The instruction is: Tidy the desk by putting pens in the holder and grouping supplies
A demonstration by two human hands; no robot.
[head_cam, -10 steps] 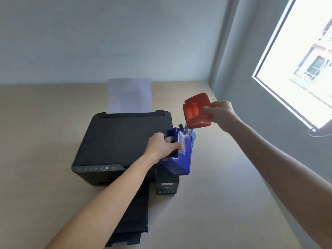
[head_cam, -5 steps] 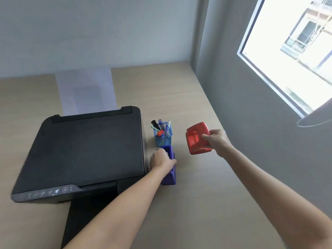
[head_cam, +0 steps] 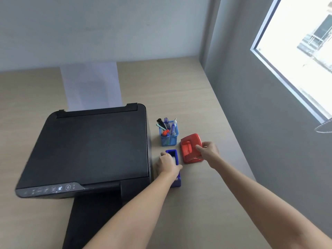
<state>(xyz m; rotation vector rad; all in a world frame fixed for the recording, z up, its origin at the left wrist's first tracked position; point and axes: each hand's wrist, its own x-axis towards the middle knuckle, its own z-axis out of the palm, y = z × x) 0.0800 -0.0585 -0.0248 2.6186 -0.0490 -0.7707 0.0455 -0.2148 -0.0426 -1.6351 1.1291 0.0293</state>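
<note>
Resting on the pale wood table [head_cam: 206, 203], just right of the black printer [head_cam: 89, 148]: three desk items in a tight group. Noted furthest back, a blue mesh pen holder [head_cam: 169, 137], upright, filled with pens [head_cam: 166, 123] leaning at mixed angles, caps and tips above the rim; exact count not determinable. Found directly in front of it, apart by a small gap, a dark blue tape dispenser [head_cam: 173, 155], long axis running toward the camera, base apparently flat on the table. Gripped from above by the left hand [head_cam: 168, 165], fingers curled over both sides of the body, thumb on the printer side; rear half of the dispenser hidden beneath the hand and wrist. Observed just beside it on the right, a red hole punch [head_cam: 190, 149], tilted slightly, near edge seemingly down on the surface; full contact could not be confirmed. Pinched at its right edge by the right hand [head_cam: 208, 151], thumb on top and fingers folded against the side. Recorded no contact between punch and dispenser, nor between punch and holder. Seen standing in the printer's rear feed, a white sheet of paper [head_cam: 91, 87]. Noted at far right, a grey wall with a bright window [head_cam: 305, 51].
</note>
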